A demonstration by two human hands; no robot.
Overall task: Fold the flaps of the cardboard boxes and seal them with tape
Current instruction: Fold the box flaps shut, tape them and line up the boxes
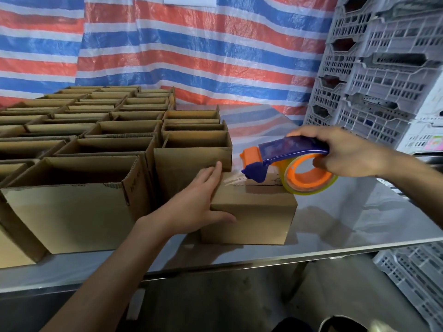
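A small closed cardboard box lies on the steel table, its flaps folded flat with a seam along the top. My left hand clasps its left end, fingers straight over the top edge and thumb along the front face. My right hand grips a blue and orange tape dispenser holding a roll of clear tape. The dispenser's nose sits on the box top over the seam. A strip of clear tape runs from the nose toward my left fingers.
Several open cardboard boxes stand in rows over the left half of the table, right against the closed box. Stacked grey plastic crates rise at the right, another crate below the table's edge. A striped tarp hangs behind.
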